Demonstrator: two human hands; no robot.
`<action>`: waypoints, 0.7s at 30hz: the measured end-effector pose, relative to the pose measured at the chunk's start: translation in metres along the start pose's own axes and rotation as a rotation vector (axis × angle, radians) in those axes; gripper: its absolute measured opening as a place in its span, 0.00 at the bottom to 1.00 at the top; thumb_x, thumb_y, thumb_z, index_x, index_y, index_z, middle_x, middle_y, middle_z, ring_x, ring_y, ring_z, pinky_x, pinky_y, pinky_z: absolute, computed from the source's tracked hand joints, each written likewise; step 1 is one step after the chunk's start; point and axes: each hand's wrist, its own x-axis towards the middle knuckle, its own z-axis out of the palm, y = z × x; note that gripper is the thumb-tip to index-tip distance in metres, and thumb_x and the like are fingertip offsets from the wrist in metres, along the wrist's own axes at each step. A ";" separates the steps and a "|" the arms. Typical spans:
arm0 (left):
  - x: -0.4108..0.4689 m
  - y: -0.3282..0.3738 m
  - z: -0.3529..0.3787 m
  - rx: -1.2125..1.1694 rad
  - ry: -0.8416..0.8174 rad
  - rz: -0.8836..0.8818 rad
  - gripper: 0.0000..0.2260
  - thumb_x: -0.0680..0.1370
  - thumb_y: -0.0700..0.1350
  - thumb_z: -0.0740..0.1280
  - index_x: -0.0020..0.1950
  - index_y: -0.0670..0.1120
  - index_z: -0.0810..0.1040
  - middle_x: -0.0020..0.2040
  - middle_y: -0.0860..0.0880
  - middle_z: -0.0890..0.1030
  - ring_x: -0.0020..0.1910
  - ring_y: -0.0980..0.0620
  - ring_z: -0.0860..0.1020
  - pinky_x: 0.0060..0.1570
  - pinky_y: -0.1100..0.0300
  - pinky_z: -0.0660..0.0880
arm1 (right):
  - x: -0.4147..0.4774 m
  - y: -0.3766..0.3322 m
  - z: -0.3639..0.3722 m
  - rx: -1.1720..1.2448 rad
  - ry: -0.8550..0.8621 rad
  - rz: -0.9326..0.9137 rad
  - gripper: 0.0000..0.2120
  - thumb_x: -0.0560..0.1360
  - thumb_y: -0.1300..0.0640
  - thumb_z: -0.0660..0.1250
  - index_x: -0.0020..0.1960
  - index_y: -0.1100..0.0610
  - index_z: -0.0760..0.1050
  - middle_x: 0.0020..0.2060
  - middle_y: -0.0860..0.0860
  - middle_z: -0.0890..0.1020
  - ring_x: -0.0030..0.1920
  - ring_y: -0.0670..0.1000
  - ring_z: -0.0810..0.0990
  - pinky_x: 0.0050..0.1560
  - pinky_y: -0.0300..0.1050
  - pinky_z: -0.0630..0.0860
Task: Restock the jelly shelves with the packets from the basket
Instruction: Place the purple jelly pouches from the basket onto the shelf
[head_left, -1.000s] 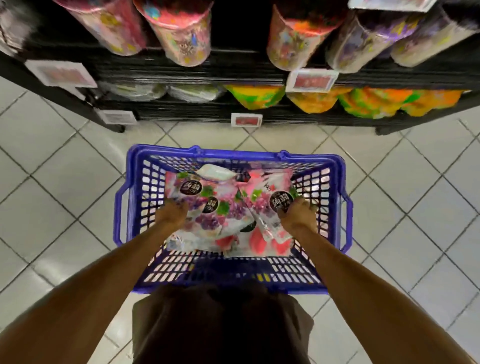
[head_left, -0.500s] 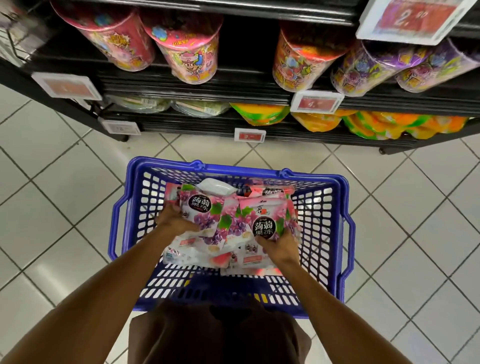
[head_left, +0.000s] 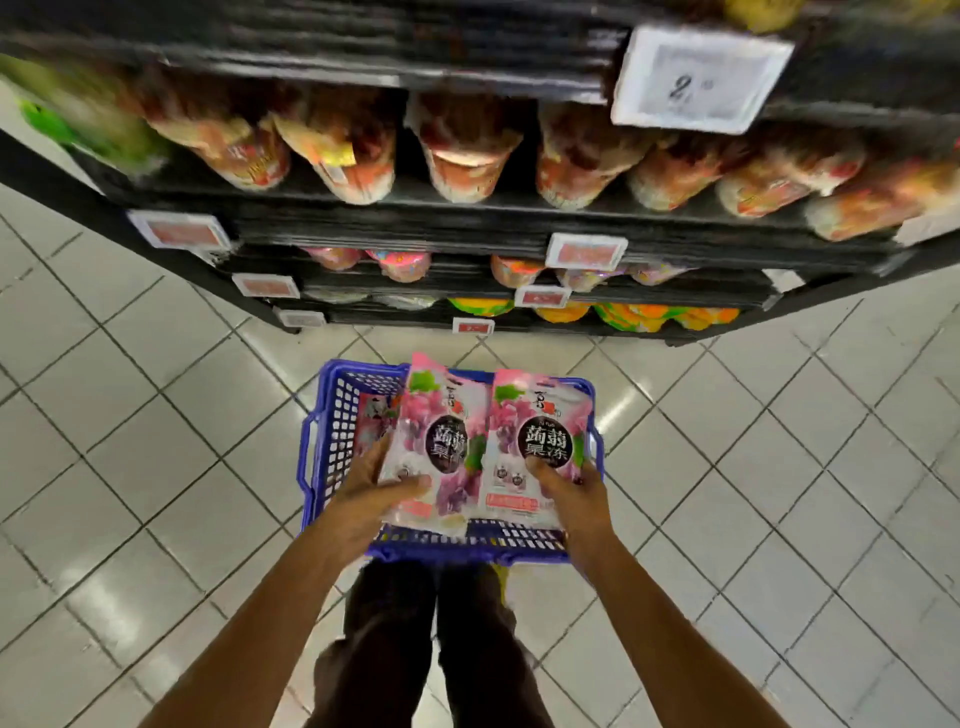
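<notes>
A downward view from a person's head is being described. Two pink jelly packets, printed with grapes and a dark round label, are being held upright and side by side above a blue plastic basket that is standing on a pale tiled floor. The left packet is being gripped near its lower edge by the left hand, with the thumb lying across the front. The right packet is being pinched the same way by the right hand, its thumb pressing just below the dark label. Whether extra packets are being carried behind these two cannot be told. One further packet is showing inside the basket by its left wall; the rest of the inside is being hidden by the held pair. Just beyond the basket, dark shelves are rising in tiers, blurred towards the top. Rows of tubs are lying on the upper tiers and orange-and-green pouches on the lowest, with a white price label hanging at the upper right. No matching pink packets are being made out on any tier. The restocking is judged to be unfinished — this pair is clear of the basket but not yet shelved, and at least one packet is waiting below.
</notes>
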 end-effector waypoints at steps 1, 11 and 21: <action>-0.025 0.017 0.009 -0.020 -0.026 -0.015 0.25 0.71 0.28 0.70 0.62 0.51 0.78 0.49 0.49 0.86 0.47 0.47 0.84 0.38 0.56 0.81 | -0.026 -0.017 -0.002 0.030 -0.041 -0.023 0.17 0.68 0.59 0.79 0.55 0.55 0.81 0.49 0.59 0.86 0.52 0.62 0.84 0.55 0.64 0.79; -0.212 0.158 0.072 -0.103 -0.184 0.037 0.13 0.68 0.32 0.70 0.50 0.42 0.82 0.41 0.40 0.85 0.37 0.43 0.85 0.33 0.51 0.81 | -0.240 -0.188 -0.036 0.114 -0.148 -0.385 0.18 0.69 0.57 0.77 0.57 0.52 0.79 0.49 0.56 0.85 0.50 0.57 0.81 0.53 0.54 0.79; -0.333 0.284 0.134 0.231 -0.224 0.515 0.28 0.59 0.47 0.83 0.57 0.52 0.81 0.46 0.51 0.86 0.41 0.54 0.85 0.35 0.61 0.79 | -0.366 -0.289 -0.066 0.286 -0.248 -0.682 0.22 0.62 0.41 0.79 0.50 0.51 0.78 0.35 0.54 0.75 0.38 0.54 0.72 0.42 0.43 0.74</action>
